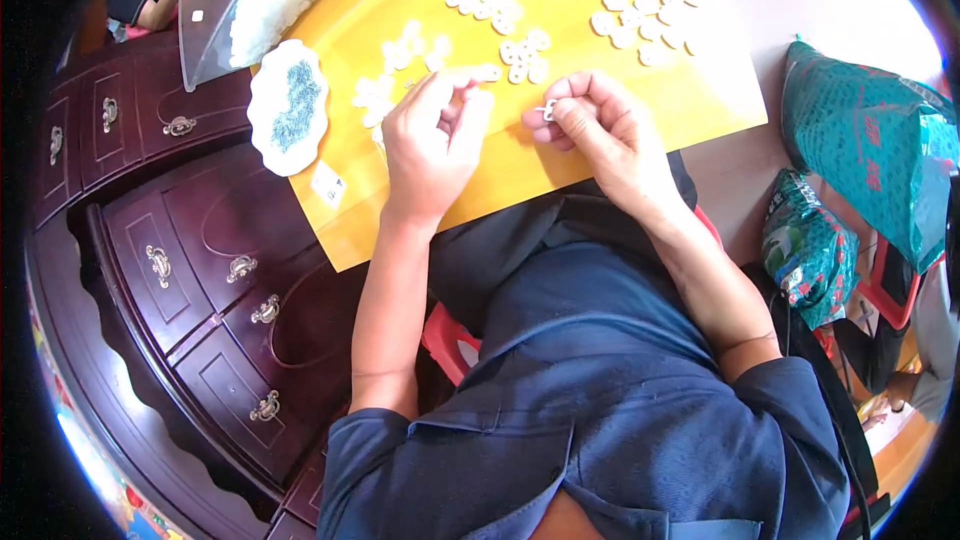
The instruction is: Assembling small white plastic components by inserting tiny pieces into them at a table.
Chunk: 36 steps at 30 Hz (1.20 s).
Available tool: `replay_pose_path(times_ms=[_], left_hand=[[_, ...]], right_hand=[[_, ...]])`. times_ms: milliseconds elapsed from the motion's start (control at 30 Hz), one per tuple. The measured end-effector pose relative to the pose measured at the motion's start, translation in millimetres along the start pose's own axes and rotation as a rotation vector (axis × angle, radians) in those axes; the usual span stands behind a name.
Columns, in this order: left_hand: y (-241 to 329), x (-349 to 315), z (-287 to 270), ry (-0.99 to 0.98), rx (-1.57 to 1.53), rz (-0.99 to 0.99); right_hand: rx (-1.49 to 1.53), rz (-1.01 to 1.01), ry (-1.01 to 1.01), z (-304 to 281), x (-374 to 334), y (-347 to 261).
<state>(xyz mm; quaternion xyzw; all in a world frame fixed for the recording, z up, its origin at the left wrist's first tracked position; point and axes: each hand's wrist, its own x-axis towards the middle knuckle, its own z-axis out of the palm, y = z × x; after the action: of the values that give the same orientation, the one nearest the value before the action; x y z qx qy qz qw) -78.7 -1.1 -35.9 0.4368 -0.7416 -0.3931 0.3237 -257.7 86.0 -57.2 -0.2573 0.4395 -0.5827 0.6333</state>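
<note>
My right hand [605,130] pinches a small white ring-like piece [550,110] between thumb and fingers, above the near part of a yellow tabletop [530,155]. To its left, my left hand [432,135] is closed, thumb and index finger drawn together. Whatever it may hold is too small to make out. By its index fingertip is a white piece [490,73]; I cannot tell whether the finger touches it. Loose groups of similar small white pieces lie beyond my hands, with a larger group [645,18] at the far right. More pieces [375,98] are left of my left hand.
A white scalloped dish [262,125] of fine dark bits sits at the table's left edge, near a clear bin [205,40] with white contents. A small white card [327,184] lies nearby. Dark wooden drawers [215,290] stand left; green bags [850,140] are right. Other people are partly visible.
</note>
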Motion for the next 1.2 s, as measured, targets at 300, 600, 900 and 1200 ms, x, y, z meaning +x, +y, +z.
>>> replay_pose_path(times_ms=[300, 600, 900, 1200], left_hand=[[-15, 20, 0, -0.067, 0.48, 0.249], [-3, 4, 4, -0.048, 0.296, 0.085], [15, -11, 11, -0.02, -0.442, -0.341], [18, -17, 12, -0.082, -0.468, -0.296]], right_hand=[[-0.081, -0.034, 0.042, -2, 1, -3], [-0.115, -0.027, 0.066, -3, -1, -3], [-0.192, -0.078, 0.082, -2, -1, 1], [-0.288, -0.119, 0.078, 1, -1, 0]])
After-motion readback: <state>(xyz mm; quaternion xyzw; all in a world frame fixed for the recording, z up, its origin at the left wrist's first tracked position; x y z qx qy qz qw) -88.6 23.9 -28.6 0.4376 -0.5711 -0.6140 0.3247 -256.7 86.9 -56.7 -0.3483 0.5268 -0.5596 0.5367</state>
